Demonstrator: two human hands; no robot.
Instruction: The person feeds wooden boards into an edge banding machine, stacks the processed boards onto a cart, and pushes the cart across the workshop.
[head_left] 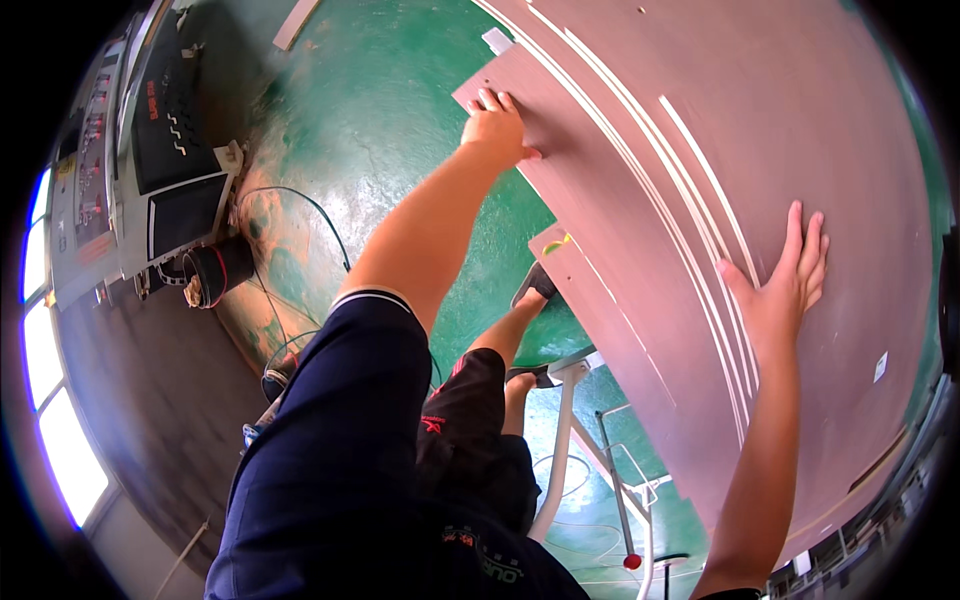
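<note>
Large pinkish-brown boards (620, 230) lie overlapping in a stack on my right, with pale edges showing as long curved lines. My left hand (495, 130) rests near the far left corner of one board, fingers stretched over its surface and thumb apart. Farther right, my right hand (785, 290) lies on the broad face of the upper board (850, 180), its fingers spread. Neither hand grips anything that I can see. A lower board (600, 290) sticks out nearer to me, with a small yellow-green mark on its corner.
A grey machine (130, 170) with a control panel stands at the left, a black bucket (218, 272) beside it. Cables trail over the green floor (340, 100). A white metal frame (565, 440) stands close to my legs. A small white label (880, 367) sits on the upper board.
</note>
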